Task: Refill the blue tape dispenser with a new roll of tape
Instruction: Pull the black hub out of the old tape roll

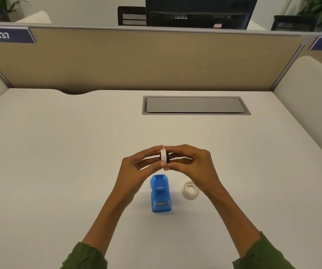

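The blue tape dispenser (160, 195) stands on the white desk near me, its cradle open and empty. Above it, both hands hold a small white ring on a black hub (164, 156) edge-on between their fingertips. My left hand (137, 167) pinches the white ring from the left. My right hand (191, 164) grips the black hub side from the right. A clear roll of tape (190, 190) lies flat on the desk just right of the dispenser, partly under my right wrist.
A grey cable hatch (195, 105) is set into the desk farther back. A beige partition (137, 59) closes the far edge, with white side panels left and right. A monitor stands beyond the partition.
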Demonstrator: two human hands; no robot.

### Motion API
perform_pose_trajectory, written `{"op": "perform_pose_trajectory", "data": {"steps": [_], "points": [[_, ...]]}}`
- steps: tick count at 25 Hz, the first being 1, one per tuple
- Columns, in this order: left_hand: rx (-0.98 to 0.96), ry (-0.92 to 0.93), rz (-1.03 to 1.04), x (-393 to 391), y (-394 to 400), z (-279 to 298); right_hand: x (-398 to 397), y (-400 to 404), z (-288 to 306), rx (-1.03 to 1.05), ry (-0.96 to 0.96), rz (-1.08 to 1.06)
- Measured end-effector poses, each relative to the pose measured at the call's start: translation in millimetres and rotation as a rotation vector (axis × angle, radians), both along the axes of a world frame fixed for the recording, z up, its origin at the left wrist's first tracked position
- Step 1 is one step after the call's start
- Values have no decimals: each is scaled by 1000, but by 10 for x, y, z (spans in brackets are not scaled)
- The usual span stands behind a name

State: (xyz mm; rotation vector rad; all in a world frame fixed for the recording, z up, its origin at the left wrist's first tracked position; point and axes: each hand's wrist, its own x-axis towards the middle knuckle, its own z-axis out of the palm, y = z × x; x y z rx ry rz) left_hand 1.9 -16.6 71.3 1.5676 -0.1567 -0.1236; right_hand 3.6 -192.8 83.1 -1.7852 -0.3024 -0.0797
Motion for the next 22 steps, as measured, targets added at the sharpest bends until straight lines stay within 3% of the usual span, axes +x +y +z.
{"op": "perform_pose_trajectory", "data": {"steps": [22], "points": [[-20,24,-62,169,-104,23,51,-95,-69,137,19,-85]]}}
